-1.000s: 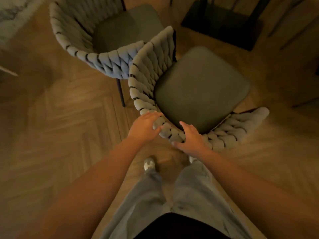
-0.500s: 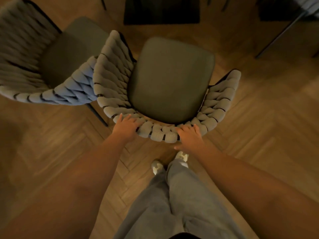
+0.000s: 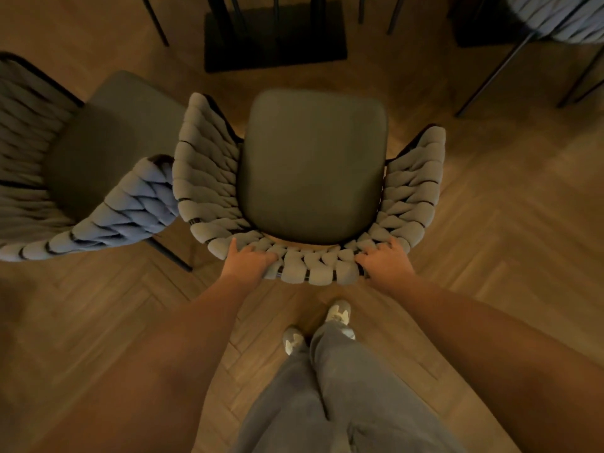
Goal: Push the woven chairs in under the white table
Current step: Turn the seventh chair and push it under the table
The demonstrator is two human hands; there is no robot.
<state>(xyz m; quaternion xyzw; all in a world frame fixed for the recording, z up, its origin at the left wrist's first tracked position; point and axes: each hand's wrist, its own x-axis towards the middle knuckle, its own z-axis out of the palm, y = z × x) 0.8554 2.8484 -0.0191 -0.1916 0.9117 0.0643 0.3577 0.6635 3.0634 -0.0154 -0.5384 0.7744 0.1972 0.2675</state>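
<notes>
A woven chair (image 3: pixel 313 168) with a grey braided back and a dark green seat stands right in front of me, its seat pointing away. My left hand (image 3: pixel 246 261) grips the braided top rail left of centre. My right hand (image 3: pixel 384 261) grips the same rail right of centre. A second woven chair (image 3: pixel 108 148) stands at the left, its braided arm touching the first chair's left side. The white table's top is out of view; only a dark rectangular base (image 3: pixel 274 34) shows on the floor beyond the chair.
A third woven chair (image 3: pixel 555 18) with thin black legs sits at the top right corner. Thin black chair legs (image 3: pixel 157 21) stand near the base. The floor is herringbone wood (image 3: pixel 490 240). My feet (image 3: pixel 317 325) are just behind the held chair.
The held chair has turned from angled right to squarely facing the dark base. Both hands slid apart along the top rail and the view swung right, bringing in the third chair.
</notes>
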